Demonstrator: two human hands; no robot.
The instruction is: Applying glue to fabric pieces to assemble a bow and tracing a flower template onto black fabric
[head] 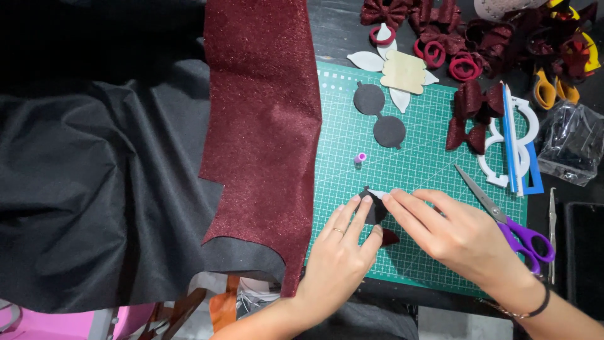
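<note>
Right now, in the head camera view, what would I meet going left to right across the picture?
Black cloth → dark red glitter fabric → left hand → right hand → purple-handled scissors → clear plastic bag.

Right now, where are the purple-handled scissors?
In the head view, the purple-handled scissors lie on the right part of the green cutting mat, blades pointing up-left, partly behind the right hand and below the white templates.
</note>
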